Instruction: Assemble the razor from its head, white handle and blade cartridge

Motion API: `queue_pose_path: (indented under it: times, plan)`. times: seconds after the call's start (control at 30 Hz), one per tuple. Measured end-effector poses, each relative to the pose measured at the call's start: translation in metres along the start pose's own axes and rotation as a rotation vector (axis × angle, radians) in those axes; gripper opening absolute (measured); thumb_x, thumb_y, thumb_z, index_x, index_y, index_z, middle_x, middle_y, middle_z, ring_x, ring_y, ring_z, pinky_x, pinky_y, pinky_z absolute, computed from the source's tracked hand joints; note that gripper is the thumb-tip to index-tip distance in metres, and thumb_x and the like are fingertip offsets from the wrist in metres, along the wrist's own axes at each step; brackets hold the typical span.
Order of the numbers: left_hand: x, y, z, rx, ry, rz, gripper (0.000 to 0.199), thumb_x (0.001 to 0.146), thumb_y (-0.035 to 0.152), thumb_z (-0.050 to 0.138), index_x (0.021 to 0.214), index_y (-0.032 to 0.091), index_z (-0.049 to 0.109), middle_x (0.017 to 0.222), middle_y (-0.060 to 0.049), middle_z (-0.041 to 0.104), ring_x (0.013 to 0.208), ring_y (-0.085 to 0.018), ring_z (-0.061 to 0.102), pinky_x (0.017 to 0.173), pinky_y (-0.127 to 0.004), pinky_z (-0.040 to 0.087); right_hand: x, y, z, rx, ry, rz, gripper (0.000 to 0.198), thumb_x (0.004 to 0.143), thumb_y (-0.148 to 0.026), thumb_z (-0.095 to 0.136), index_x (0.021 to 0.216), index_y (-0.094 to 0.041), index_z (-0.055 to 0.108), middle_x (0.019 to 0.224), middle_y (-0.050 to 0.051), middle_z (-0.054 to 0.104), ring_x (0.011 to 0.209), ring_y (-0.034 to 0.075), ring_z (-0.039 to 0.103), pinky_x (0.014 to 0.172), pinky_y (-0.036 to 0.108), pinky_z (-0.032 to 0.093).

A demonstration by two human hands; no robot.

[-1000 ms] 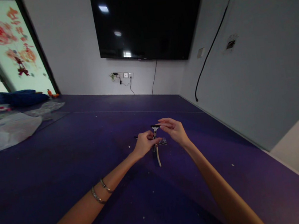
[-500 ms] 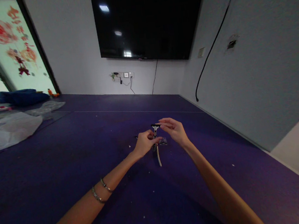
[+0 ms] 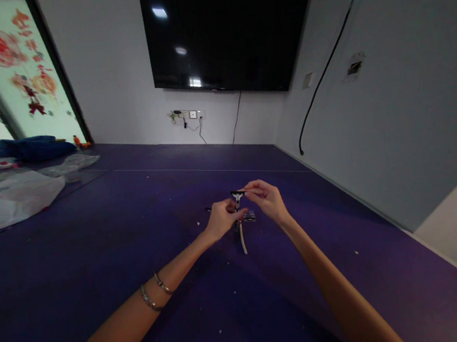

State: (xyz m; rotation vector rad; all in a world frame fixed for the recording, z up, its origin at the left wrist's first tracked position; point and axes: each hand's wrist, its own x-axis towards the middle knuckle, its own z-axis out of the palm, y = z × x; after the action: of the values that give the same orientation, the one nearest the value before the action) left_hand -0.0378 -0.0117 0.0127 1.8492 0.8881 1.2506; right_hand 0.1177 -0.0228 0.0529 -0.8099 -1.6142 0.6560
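Observation:
Pinched in my left hand (image 3: pixel 220 219) is a small T-shaped razor (image 3: pixel 237 199), held upright by its neck, with a silver neck and a black head on top. The fingers and thumb of my right hand (image 3: pixel 266 198) close on the right end of that black head. Below my left fingers a pale, slightly curved strip (image 3: pixel 243 240) extends toward me; whether it belongs to the razor I cannot tell. Just behind my left thumb lies a small clear and dark piece (image 3: pixel 250 216), perhaps a plastic case. A small dark tip (image 3: pixel 208 209) shows beyond my left hand.
The hands are over a dark purple floor-like surface (image 3: pixel 167 313) dotted with white specks. White plastic sheeting (image 3: pixel 22 201) and a blue cloth heap (image 3: pixel 34 148) lie at the left. A black cable (image 3: pixel 320 83) hangs down the right wall; a television (image 3: pixel 227 31) is mounted ahead.
Both hands stay in nearly the same place. The razor's head has tipped very slightly between my fingers; little else differs.

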Motion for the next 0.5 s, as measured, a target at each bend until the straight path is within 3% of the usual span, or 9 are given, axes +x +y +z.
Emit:
queue_pose_path:
  times: [0.5]
  plan:
    - [-0.0005,0.0065,0.0024,0.063,0.034,-0.015,0.027,0.070,0.037,0.062,0.061,0.015,0.050,0.051,0.000,0.058,0.046,-0.013,0.055,0.045,-0.022,0.037,-0.0009,-0.0010,-0.0007,0.013,0.015,0.024,0.019,0.071,-0.034,0.065,0.076,-0.021,0.052,0.078,0.004,0.069,0.088,0.023,0.065,0.081,0.036,0.048]
